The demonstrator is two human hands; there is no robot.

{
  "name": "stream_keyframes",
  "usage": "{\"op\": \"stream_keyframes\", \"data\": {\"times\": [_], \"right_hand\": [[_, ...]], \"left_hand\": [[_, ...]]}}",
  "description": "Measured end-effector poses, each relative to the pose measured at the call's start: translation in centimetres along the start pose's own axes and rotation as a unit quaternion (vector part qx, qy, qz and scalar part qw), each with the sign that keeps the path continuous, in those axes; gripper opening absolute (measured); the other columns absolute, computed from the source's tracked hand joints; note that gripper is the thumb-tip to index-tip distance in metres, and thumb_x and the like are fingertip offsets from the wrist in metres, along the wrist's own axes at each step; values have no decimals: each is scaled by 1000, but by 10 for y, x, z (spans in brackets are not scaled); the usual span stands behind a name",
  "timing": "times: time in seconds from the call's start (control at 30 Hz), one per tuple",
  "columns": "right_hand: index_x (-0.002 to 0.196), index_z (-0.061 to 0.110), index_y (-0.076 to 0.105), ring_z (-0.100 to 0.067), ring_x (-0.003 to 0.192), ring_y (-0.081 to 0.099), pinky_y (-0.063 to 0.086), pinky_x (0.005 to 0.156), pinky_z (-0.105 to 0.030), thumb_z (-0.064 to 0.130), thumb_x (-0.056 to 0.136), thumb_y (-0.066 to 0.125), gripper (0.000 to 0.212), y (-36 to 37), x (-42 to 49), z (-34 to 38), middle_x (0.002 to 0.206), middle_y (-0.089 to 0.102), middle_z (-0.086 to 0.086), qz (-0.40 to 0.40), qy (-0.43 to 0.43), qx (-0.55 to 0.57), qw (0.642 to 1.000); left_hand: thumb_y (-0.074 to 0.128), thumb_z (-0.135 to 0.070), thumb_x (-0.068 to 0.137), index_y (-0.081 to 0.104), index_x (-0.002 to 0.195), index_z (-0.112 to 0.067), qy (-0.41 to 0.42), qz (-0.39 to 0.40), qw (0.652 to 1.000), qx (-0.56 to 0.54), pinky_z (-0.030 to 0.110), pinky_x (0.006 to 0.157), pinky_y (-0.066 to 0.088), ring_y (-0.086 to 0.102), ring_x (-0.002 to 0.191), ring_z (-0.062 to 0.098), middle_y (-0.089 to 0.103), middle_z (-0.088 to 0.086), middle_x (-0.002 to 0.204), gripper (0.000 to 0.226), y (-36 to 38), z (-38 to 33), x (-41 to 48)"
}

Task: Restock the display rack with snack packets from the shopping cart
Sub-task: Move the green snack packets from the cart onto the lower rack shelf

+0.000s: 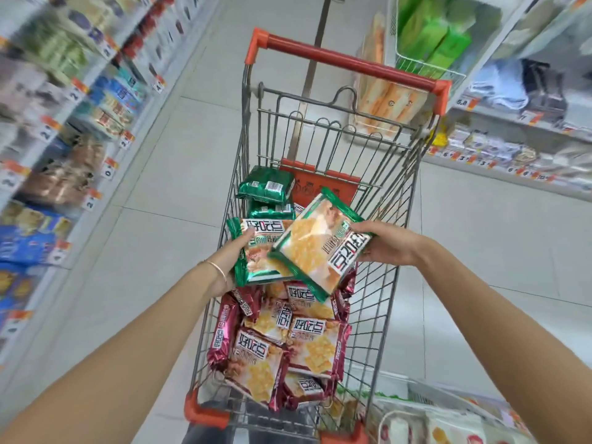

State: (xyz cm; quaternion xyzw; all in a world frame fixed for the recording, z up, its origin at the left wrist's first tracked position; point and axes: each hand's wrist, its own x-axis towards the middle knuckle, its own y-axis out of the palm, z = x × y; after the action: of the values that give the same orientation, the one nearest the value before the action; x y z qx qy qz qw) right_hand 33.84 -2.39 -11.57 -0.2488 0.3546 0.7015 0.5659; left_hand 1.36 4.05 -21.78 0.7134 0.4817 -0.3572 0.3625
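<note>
Both my arms are out over the grey wire shopping cart with the red handle (pixel 349 60), and each hand has a packet. My left hand (pixel 235 251) is closed along the left edge of a green-trimmed cracker packet with bold white-and-red lettering (pixel 256 254), thumb on top, a thin gold bangle (pixel 217 270) on that wrist. My right hand (pixel 386 243) is clamped on the right end of a second green-trimmed cracker packet (pixel 315 245), tilted and lapping over the first one. Both packets sit above the load, inside the cart's rim. Under them lies a heap of maroon-trimmed cracker packets (pixel 282 350) at the near end of the basket, and two dark green foil packets (pixel 267 189) face down at the far end, against an orange flap (pixel 323 184). Blurred shelves of goods with orange price tags (pixel 77 88) run down my left; more shelving and a white wire basket of bright green packs (pixel 429 36) stand to my right.
</note>
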Motion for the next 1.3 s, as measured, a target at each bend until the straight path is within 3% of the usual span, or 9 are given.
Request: {"op": "stream_keyframes", "data": {"times": [0.37,0.47,0.6,0.73,0.83,0.9,1.0,1.1,1.3], "right_hand": [[141,3,52,-25,137,46,36,106,-31,51,87,69,74,84,32,28,150,48,-10,-141,-162,-347,913],[134,-3,56,-36,135,47,37,111,-41,49,88,69,71,95,31,23,146,49,-20,-156,-163,-339,913],[114,-10,64,-49,122,51,43,105,-56,52,84,72,69,103,30,16,131,54,-32,-166,-174,-326,914],[139,15,55,-20,135,47,37,115,-46,54,87,67,66,100,24,7,148,50,-4,-253,-218,-254,908],[156,17,28,-24,140,41,36,115,-53,74,77,63,104,85,24,-11,157,37,-5,-347,-159,-139,914],[158,20,19,-29,138,45,36,114,-56,94,62,53,126,79,26,-26,156,40,-9,-292,-82,-82,949],[126,12,57,-28,105,69,55,93,-44,83,83,46,84,83,13,-37,114,72,-11,-151,-17,69,986],[113,8,59,-24,79,73,61,78,-35,67,92,47,64,81,5,-43,88,75,-8,-130,-21,96,987],[112,8,62,-32,103,71,50,103,-48,74,74,66,76,92,-29,-49,107,75,-12,-221,-30,53,973]], "left_hand": [[46,-108,35,33,147,-53,-28,40,990,132,68,112,25,32,147,35,33,3,161,126,24,-16,-28],[49,-107,37,42,147,-40,-43,59,988,135,65,112,31,42,141,37,44,9,155,129,28,-17,-36],[91,-71,37,40,146,-19,6,95,986,136,56,90,55,71,101,38,71,18,118,131,43,-16,-53],[99,-47,38,28,153,-21,40,71,992,93,49,73,61,75,86,37,74,21,105,137,41,-14,-51],[99,-52,31,38,148,-11,39,55,996,54,47,70,61,75,82,34,75,20,102,138,39,-20,-55],[99,-50,22,57,129,-7,40,68,996,48,43,72,62,74,79,31,76,17,97,122,44,-24,-63],[94,-43,44,62,116,-9,36,86,994,59,43,74,62,73,77,29,76,15,93,85,55,-28,-70],[95,-33,57,40,145,-10,25,66,993,98,50,78,60,73,92,36,74,20,109,106,59,-28,-64],[75,-70,66,7,160,-12,74,11,975,211,57,118,19,17,151,34,10,14,166,130,96,-27,-103]]}}
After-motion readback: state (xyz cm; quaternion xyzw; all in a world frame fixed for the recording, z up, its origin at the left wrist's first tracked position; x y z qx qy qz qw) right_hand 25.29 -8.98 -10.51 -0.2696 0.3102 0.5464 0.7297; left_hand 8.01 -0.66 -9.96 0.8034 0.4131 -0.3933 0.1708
